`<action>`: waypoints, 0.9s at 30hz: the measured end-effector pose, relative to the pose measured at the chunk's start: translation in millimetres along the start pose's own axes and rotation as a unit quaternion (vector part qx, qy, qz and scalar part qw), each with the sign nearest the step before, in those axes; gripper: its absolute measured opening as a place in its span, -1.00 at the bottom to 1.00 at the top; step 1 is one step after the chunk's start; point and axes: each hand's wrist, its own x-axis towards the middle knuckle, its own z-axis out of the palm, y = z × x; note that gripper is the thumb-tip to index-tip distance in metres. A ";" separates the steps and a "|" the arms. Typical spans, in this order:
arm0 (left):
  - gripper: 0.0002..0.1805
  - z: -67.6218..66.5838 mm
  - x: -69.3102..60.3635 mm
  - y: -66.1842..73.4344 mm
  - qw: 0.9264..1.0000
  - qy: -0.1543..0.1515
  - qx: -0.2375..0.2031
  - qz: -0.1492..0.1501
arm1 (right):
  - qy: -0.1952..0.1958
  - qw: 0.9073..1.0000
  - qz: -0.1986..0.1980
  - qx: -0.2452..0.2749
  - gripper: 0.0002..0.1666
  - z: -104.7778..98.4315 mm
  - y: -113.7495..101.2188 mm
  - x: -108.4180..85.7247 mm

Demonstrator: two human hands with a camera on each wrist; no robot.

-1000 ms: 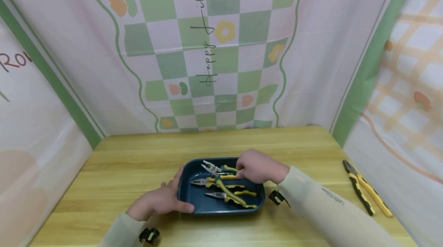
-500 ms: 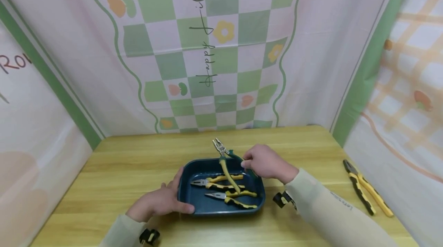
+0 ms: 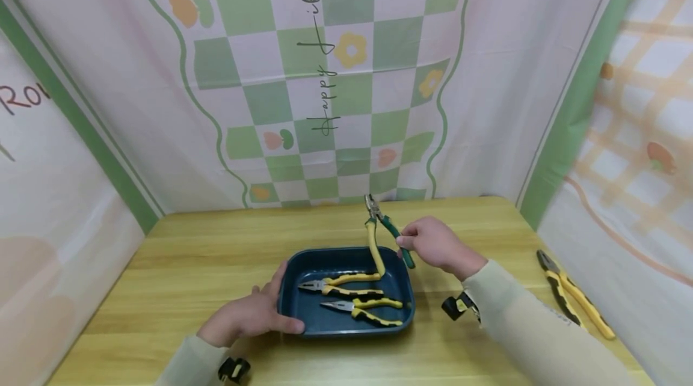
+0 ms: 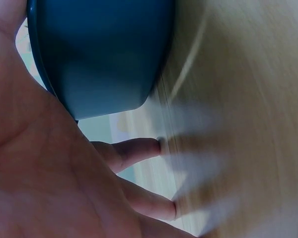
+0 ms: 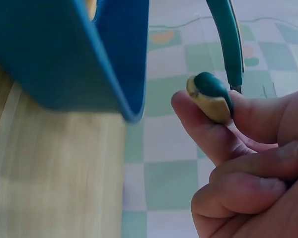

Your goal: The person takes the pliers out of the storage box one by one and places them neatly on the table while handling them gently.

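Note:
My right hand (image 3: 437,246) pinches one green-and-yellow handle of a pair of combination pliers (image 3: 373,219), between thumb and index finger. The pliers are raised and spread, their metal head pointing away from me, with the other handle over the blue tray (image 3: 397,327). The right wrist view shows the pinched handle end (image 5: 211,96) close up, beside the tray's wall. My left hand (image 3: 257,312) lies against the tray's left end, thumb at the near corner and fingers extended. Inside the tray lie yellow-and-black combination pliers (image 3: 338,282) and yellow-and-black needle-nose pliers (image 3: 360,309).
Another pair of yellow-and-black pliers (image 3: 574,296) lies on the wooden table (image 3: 206,254), near its right edge. Printed cloth (image 3: 400,97) hangs behind the table and on both sides.
My right hand has lifted the green-and-yellow combination pliers out of the tray and carried them away and to the right. The left hand and the tray stay in place.

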 end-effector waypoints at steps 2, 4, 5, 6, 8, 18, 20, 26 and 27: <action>0.49 -0.2 -0.7 0.2 1.000 0.000 -0.003 -0.004 | 0.007 1.000 0.004 -0.001 -0.68 -3.9 5.6 0.2; 0.49 0.0 -1.2 0.7 1.000 -0.001 -0.008 -0.008 | 0.014 1.000 0.011 -0.002 -0.66 -8.2 10.9 0.0; 0.49 0.1 -1.2 1.0 1.000 0.000 -0.008 -0.009 | 0.018 1.000 0.015 -0.003 -0.65 -10.5 13.4 -0.3; 0.49 0.3 -1.2 1.4 1.000 0.000 -0.009 -0.009 | 0.021 1.000 0.020 -0.004 -0.63 -12.9 15.9 -0.5; 0.49 0.6 -0.9 1.5 1.000 0.001 -0.010 -0.007 | 0.026 0.999 0.030 -0.004 -0.63 -17.1 20.6 -1.4; 0.49 0.5 -0.1 -0.4 1.000 0.005 -0.002 -0.011 | 0.009 0.997 0.082 -0.004 -0.65 -21.5 46.3 -10.8; 0.50 0.8 -0.3 0.0 1.000 0.005 0.000 -0.014 | 0.004 0.996 0.091 -0.008 -0.66 -19.9 53.1 -13.2; 0.49 1.4 -0.3 0.3 1.000 0.001 0.000 -0.008 | -0.008 0.995 0.094 -0.026 -0.51 -6.0 72.5 -19.8; 0.48 1.2 -0.5 0.5 1.000 0.000 -0.001 -0.008 | -0.010 0.995 0.095 -0.028 -0.47 -3.4 74.4 -20.8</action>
